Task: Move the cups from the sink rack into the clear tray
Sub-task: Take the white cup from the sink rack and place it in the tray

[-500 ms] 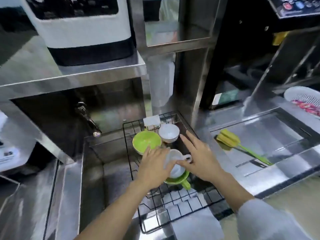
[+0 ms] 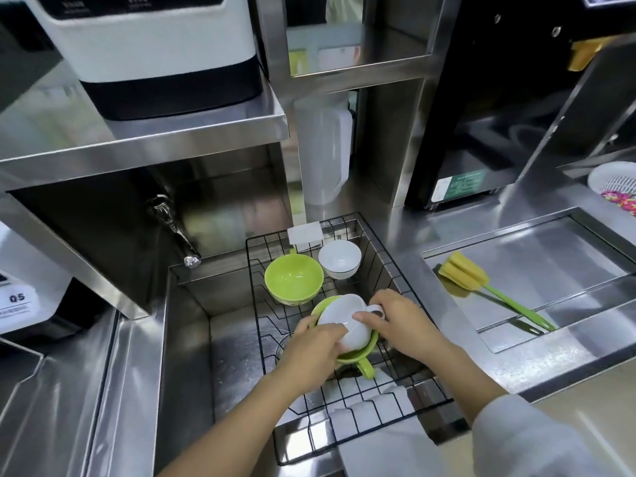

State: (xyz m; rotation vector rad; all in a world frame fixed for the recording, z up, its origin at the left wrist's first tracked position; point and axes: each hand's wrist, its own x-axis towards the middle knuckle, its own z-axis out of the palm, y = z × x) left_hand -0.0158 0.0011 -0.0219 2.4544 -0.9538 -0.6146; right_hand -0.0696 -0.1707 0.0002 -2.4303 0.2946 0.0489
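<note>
Both hands [image 2: 358, 333] clasp the tilted white cup [image 2: 347, 321] over the rack [image 2: 395, 270].

Two bare forearms reach forward and inward. The left hand [image 2: 309, 352] curls, palm down, fingers closed around a cup's [image 2: 347, 321] near side. The right hand [image 2: 402, 325], just beside it, pinches the cup's handle with thumb and fingers.

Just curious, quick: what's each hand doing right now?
Left hand: closed on the white cup.
Right hand: closed on the same cup's handle side.
</note>
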